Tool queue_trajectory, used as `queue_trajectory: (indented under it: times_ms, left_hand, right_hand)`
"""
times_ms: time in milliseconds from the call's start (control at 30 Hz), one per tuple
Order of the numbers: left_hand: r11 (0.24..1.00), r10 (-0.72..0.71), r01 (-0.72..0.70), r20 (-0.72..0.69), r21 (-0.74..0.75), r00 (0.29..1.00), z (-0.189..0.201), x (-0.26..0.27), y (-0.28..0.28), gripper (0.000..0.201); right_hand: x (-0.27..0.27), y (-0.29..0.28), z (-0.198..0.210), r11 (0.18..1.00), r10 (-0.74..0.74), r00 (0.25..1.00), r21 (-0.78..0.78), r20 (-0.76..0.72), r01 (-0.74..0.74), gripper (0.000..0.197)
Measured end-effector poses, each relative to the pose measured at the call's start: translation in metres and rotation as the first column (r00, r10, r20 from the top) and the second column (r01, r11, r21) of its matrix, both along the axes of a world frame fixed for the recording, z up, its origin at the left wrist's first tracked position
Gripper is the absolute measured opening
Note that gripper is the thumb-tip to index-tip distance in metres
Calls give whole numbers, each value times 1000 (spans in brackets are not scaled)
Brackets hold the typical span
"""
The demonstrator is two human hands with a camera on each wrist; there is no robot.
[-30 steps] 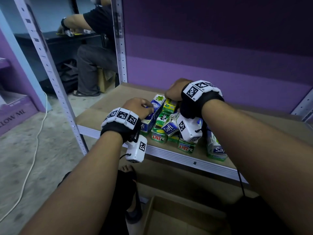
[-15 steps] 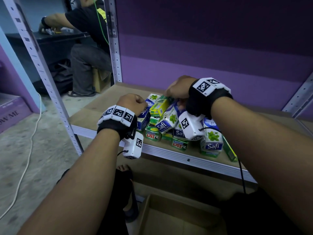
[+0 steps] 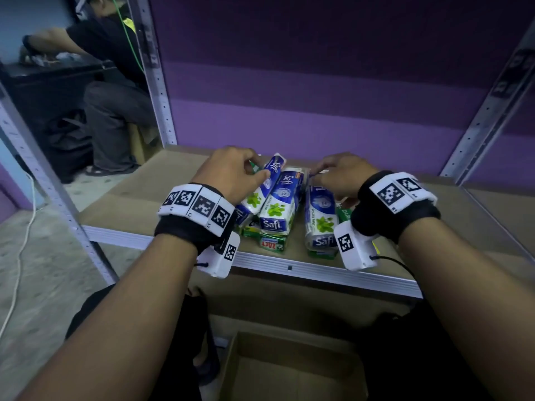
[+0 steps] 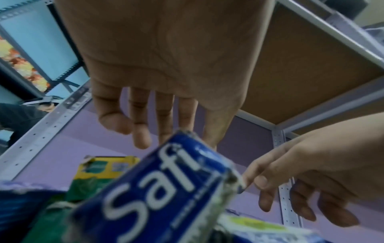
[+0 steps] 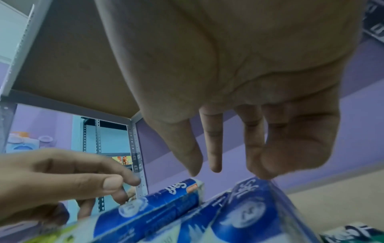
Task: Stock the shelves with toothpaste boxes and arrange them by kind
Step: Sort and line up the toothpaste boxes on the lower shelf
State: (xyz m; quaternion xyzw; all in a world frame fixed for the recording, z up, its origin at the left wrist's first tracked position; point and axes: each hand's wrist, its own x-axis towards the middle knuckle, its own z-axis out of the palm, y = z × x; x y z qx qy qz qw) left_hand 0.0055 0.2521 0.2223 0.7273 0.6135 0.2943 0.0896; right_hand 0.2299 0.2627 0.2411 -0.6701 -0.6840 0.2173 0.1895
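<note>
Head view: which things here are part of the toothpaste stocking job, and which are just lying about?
Part of the job:
- blue Safi boxes
- green Zact boxes beneath them
- shelf board
- left hand, right hand, both over the pile
- open cardboard carton below, probably

Lying about:
- white cable on the floor
- seated person behind the rack

Both hands (image 3: 231, 172) (image 3: 341, 175) forward, fingers loosely extended

The blue-and-white toothpaste boxes (image 3: 276, 204) read "Safi", and one (image 3: 320, 215) adds "DOUBLE MINT". A green box (image 3: 272, 244) beneath them shows "ZACT" upside down.
</note>
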Motion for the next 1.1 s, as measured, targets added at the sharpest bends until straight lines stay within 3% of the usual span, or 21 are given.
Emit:
queue_trajectory:
  times_ms: [67,233,433,567,833,1033,1100]
  left_hand:
    - [998,34,-38,-79,-58,996,-2,8,-2,44]
    - [989,102,-124,-241,-79,965,-7,24,-4,65]
    - [979,175,-200,-328,-42,928,-10,32,-5,62]
    - [978,180,-206,-343,-40,922,-7,31,-4,56]
    - [981,183,-192,-166,-39,969,-3,20,-5,46]
    - [981,194,-194,88,-7,977,4,0,-3,40]
    - [978,201,-206,151,22,968,7,-10,-2,40]
  right_hand:
    - [5,0,-5,999,0,999,-34,51,1,24]
    - [7,-2,-16,991,80,971,-118,225,-54,66]
    - [1,-3,-24,986,89,968,-155,233,-53,86]
    - [-2,-5,-26,988,90,964,-146,249,-54,86]
    - [4,-9,-19,991,34,999,-131,31,-30,54]
    - [3,-12,-9,989,-46,976,-151,-212,14,50]
    - [-1,-12,-1,991,-44,971,-130,-233,13,49]
